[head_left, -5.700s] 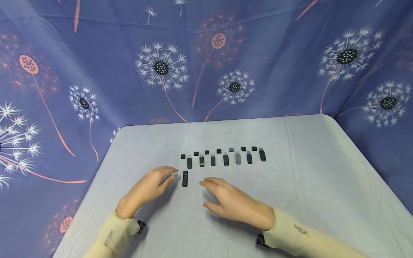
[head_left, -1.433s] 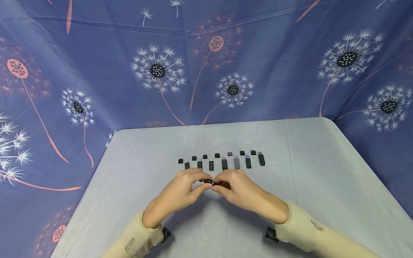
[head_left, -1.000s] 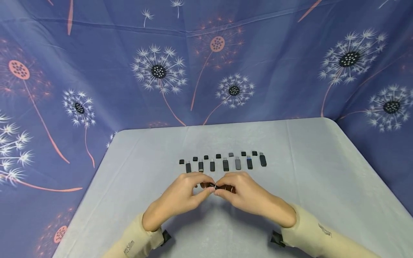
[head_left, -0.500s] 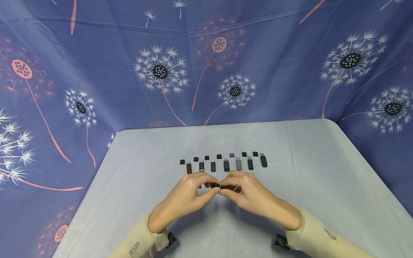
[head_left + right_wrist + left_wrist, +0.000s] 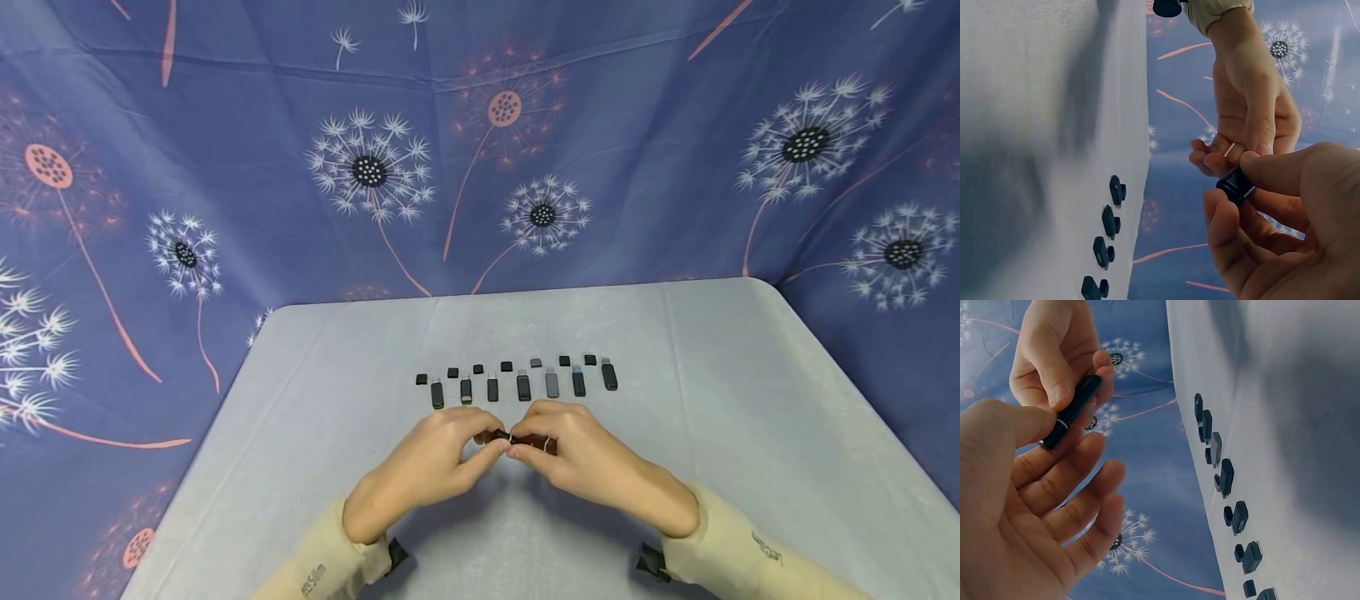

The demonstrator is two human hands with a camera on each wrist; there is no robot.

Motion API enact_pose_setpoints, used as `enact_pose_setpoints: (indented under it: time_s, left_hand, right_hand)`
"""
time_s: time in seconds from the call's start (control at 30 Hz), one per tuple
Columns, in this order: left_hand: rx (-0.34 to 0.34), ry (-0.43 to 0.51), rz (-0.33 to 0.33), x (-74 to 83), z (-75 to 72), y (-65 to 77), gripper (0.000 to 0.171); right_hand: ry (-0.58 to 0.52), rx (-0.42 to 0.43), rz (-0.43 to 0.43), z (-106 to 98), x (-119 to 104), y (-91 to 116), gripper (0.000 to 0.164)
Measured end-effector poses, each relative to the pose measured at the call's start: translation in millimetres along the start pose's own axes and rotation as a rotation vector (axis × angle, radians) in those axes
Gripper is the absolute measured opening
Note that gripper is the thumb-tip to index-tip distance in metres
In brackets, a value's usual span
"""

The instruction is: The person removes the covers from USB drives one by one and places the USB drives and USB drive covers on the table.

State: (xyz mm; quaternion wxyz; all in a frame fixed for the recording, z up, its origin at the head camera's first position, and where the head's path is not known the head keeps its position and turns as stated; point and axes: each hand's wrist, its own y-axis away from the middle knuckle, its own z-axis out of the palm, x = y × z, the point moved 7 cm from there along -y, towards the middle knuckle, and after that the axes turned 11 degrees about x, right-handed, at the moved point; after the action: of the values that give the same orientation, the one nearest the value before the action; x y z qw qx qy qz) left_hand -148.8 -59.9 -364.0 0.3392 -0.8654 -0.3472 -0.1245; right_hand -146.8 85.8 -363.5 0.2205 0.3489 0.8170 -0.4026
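A black USB stick with a light ring round it [image 5: 1077, 407] is held above the table between both hands. My left hand [image 5: 431, 457] pinches its ringed end between thumb and fingers, the other fingers loosely bent in the left wrist view. My right hand [image 5: 588, 457] pinches the longer part. The fingertips nearly meet at the ring, and much of the stick is hidden by fingers in the head view. Whether its cap sits fully on, I cannot tell. Beyond the hands lies a row of uncapped USB sticks [image 5: 523, 386].
Small loose caps [image 5: 506, 367] lie in a line behind the uncapped sticks, one of them grey. One stick [image 5: 552, 383] is grey too. A pale cloth covers the table [image 5: 720, 400]. A blue dandelion-print curtain [image 5: 465, 167] hangs at the back and sides.
Earlier the black USB stick lay on the table between two relaxed hands; both hands now hold it raised. Over the last second the hands have shifted only slightly, still gripping it.
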Motion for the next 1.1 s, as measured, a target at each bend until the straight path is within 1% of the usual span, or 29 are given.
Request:
enact_pose_setpoints:
  time_s: [0.17, 0.3, 0.43, 0.6, 0.77, 0.83, 0.93, 1.1]
  left_hand:
    - [-0.005, -0.002, 0.034, 2.2, 1.9, 1.1, 0.011]
    - [-0.024, 0.015, 0.066, 4.2, 4.6, 2.7, 0.011]
    - [-0.024, 0.028, 0.081, 5.1, 4.5, 4.6, 0.014]
    - [0.01, 0.022, 0.072, 4.4, 0.9, 5.2, 0.017]
    - [0.088, -0.021, 0.075, 5.4, -5.1, 3.7, 0.01]
    - [0.11, -0.039, 0.079, 6.2, -6.8, 3.1, 0.008]
    - [0.119, -0.039, 0.075, 6.7, -8.3, 3.1, 0.012]
    - [0.114, 0.017, 0.059, 6.0, -9.2, 3.9, 0.02]
  right_hand:
    - [-0.013, -0.022, 0.02, 1.1, 0.0, 2.0, 0.007]
    - [-0.047, -0.054, 0.039, 4.2, -0.8, 4.3, 0.007]
    - [-0.067, -0.056, 0.02, 5.0, -4.0, 4.0, 0.007]
    - [-0.057, -0.037, -0.03, 3.2, -9.0, 1.0, 0.007]
    - [-0.001, -0.031, -0.077, 2.2, -12.1, -0.5, 0.007]
    - [0.021, -0.028, -0.088, 2.0, -12.3, -0.6, 0.007]
    - [0.041, -0.025, -0.083, 1.9, -11.1, -0.6, 0.007]
    - [0.03, -0.048, -0.068, 3.9, -10.2, 0.4, 0.008]
